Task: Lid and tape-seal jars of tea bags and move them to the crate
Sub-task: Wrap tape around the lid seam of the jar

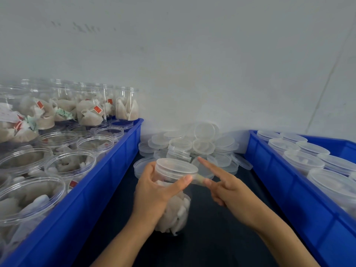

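At frame centre, the left hand (pixel 154 191) is gripping a lidded jar (pixel 173 191) while the right hand (pixel 221 186), forefinger straight, is pinching tape (pixel 198 179) at its rim. Open jars are filling the left crate (pixel 107 182); lidded ones are sitting in the right crate (pixel 285 182).

Blue crates (pixel 119 162), clear jars (pixel 96 145), red-tagged beige tea bags (pixel 88 112).
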`<action>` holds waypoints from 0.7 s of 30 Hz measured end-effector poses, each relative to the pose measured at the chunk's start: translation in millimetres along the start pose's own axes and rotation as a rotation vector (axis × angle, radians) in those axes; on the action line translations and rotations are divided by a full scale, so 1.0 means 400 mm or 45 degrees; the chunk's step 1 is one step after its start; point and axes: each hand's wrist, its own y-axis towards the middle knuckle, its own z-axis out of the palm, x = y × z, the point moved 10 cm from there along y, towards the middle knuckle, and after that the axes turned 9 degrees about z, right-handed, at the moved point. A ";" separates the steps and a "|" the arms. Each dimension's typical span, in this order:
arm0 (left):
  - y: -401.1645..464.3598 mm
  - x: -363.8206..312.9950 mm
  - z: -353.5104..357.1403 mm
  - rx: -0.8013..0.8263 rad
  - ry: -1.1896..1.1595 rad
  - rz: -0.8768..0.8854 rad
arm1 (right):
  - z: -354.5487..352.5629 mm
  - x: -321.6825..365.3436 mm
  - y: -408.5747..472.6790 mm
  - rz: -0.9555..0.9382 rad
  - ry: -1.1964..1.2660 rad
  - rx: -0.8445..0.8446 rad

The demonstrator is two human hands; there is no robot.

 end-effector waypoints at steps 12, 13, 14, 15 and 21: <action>-0.005 0.011 0.048 0.257 -0.273 -0.094 | -0.043 0.017 -0.012 -0.043 -0.297 -0.112; -0.006 0.011 0.053 0.288 -0.275 -0.097 | -0.045 0.016 -0.012 -0.046 -0.327 -0.125; -0.008 0.011 0.058 0.319 -0.280 -0.101 | -0.047 0.016 -0.013 -0.051 -0.354 -0.138; -0.009 0.011 0.062 0.343 -0.288 -0.106 | -0.049 0.016 -0.013 -0.054 -0.369 -0.148; -0.016 0.011 0.081 0.456 -0.356 -0.142 | -0.035 0.002 -0.007 -0.026 -0.377 -0.119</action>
